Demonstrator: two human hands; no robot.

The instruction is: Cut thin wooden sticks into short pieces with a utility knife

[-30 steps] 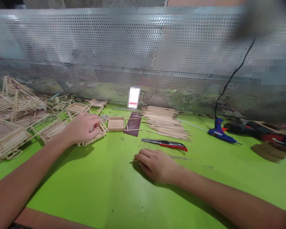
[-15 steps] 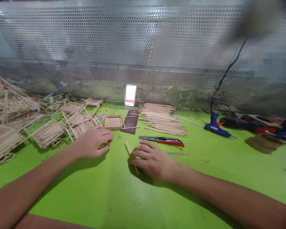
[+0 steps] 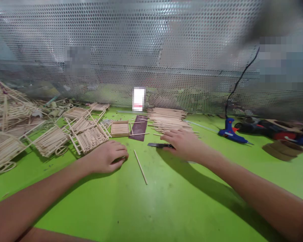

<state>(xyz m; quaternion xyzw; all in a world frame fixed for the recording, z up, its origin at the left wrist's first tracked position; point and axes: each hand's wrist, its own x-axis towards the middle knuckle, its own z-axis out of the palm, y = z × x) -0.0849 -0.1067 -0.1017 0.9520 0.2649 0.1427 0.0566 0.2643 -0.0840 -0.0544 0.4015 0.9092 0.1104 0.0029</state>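
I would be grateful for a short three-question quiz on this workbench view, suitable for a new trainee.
1. Fill the gap: as the camera sees it, the blue glue gun lies to the ____ of the pile of sticks.

2. True or false: a single loose stick lies on the green table between the left hand and the right hand, touching neither.

3. Which thing does the right hand partly cover?
A) the blue glue gun
B) the cutter knife
C) the dark flat sheet

Key: 1. right; 2. true; 3. B.
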